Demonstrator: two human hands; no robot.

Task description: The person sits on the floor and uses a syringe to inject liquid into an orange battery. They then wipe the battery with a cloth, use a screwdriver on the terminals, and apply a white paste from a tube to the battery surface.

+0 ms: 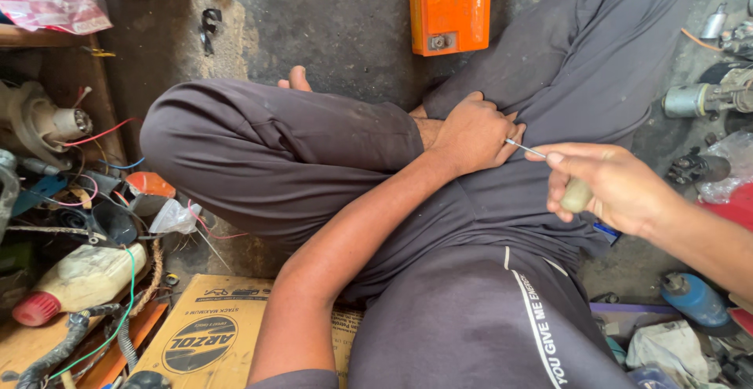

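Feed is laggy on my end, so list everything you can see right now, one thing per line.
screwdriver: one, pale handle, thin metal shaft, in right hand
orange box: one, orange, floor at top
cardboard box: one, tan, floor at bottom left
plastic bottle: one, off-white with red cap, lying at left
motor parts: several, grey metal, right edge
blue part: one, blue, lower right
crossed legs: dark trousers, centre
left hand: pressed on the trousers
right hand: gripping the screwdriver
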